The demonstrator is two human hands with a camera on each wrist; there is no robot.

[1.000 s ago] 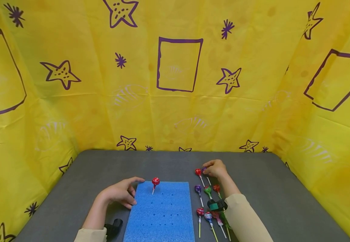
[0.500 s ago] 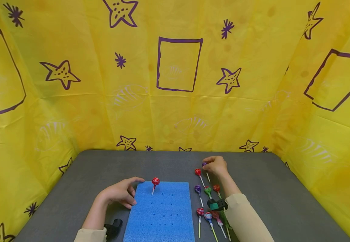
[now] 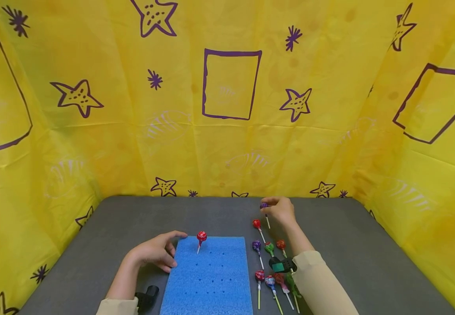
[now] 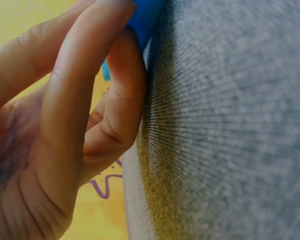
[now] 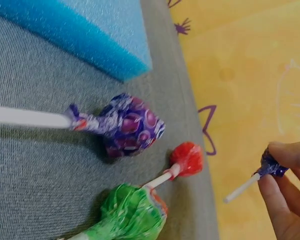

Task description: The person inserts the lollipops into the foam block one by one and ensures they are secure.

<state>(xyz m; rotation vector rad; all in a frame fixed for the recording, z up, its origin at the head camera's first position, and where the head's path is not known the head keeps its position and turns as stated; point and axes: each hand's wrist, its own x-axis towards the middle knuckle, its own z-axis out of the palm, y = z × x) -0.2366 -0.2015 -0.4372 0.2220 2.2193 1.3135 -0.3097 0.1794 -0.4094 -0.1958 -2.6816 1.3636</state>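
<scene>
My right hand [image 3: 283, 213] pinches a purple-wrapped lollipop [image 5: 271, 165] by its head, between thumb and fingers. Its white stick points down and away from the fingers, held above the far right of the table. My left hand [image 3: 154, 252] rests at the far left corner of a blue foam block [image 3: 207, 302]. The index finger reaches to the back corner and the thumb touches the left side; in the left wrist view the fingertips [image 4: 121, 11] meet the blue foam. A red lollipop [image 3: 201, 236] stands upright in the block, near its back edge, among rows of small holes.
Right of the block, several lollipops lie in rows on the grey table [image 3: 133, 214], among them a red one [image 3: 256, 223], a purple one [image 5: 132, 125] and a green one [image 5: 132, 212]. The right forearm partly covers the rows. A yellow patterned cloth [image 3: 227, 153] surrounds the table.
My right hand has lifted the purple lollipop from beside the red one and moved it up and toward the back. The left hand and foam block have stayed put.
</scene>
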